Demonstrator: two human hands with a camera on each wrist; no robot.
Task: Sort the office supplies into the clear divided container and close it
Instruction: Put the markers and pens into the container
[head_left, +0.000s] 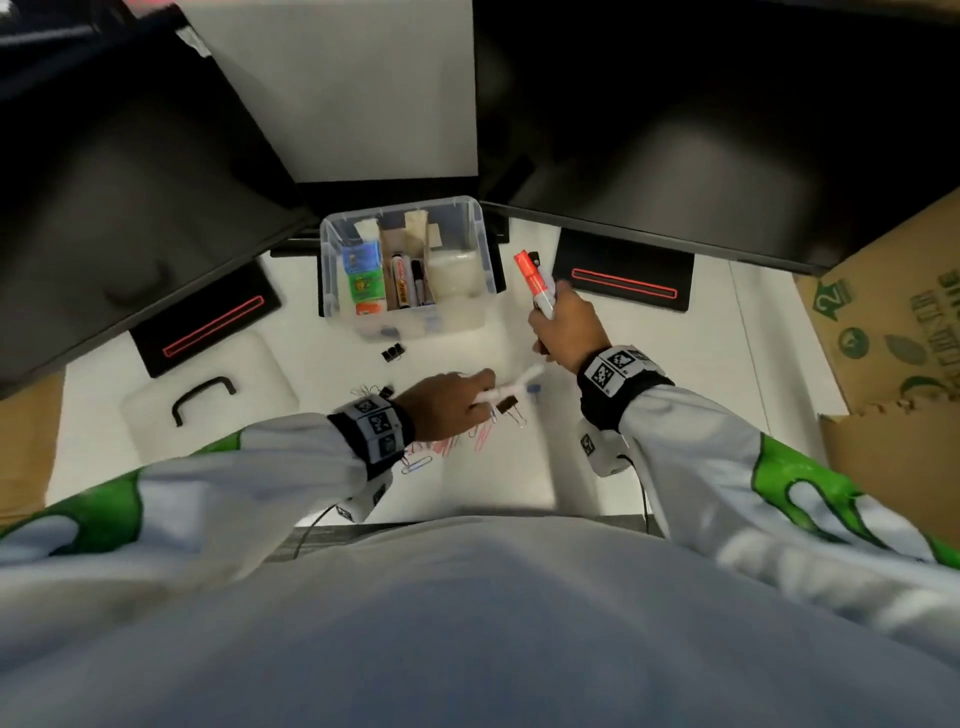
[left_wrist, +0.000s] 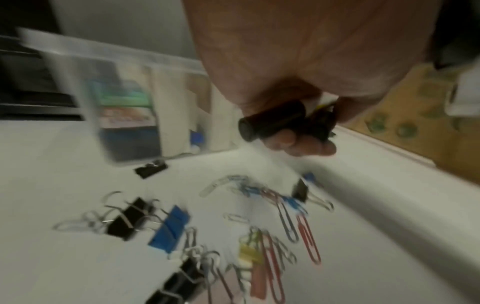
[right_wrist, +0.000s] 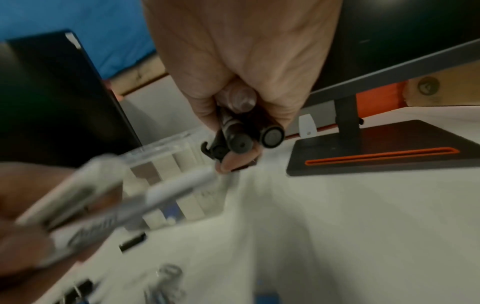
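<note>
The clear divided container (head_left: 328, 270) stands open at the back of the white desk, with colourful pads, markers and white items in its compartments. To its right, my right hand (head_left: 566, 327) grips a bundle of markers (head_left: 532, 283), the red cap up; their black ends (right_wrist: 241, 142) show in the right wrist view. My left hand (head_left: 452, 402) is lower, over the paper clips (head_left: 480, 436), and holds white-bodied pens (head_left: 511, 387), blurred (right_wrist: 130, 205) in the right wrist view. A black pen end (left_wrist: 272, 121) sticks out of its fingers. Binder clips (left_wrist: 130, 218) and paper clips (left_wrist: 306, 240) lie scattered beneath.
The white lid (head_left: 208, 400) with a black handle lies at the left. Two black monitor stands (head_left: 623, 278) (head_left: 208, 325) flank the container, under dark screens. A cardboard box (head_left: 893, 332) borders the desk on the right. A black binder clip (head_left: 393, 354) lies before the container.
</note>
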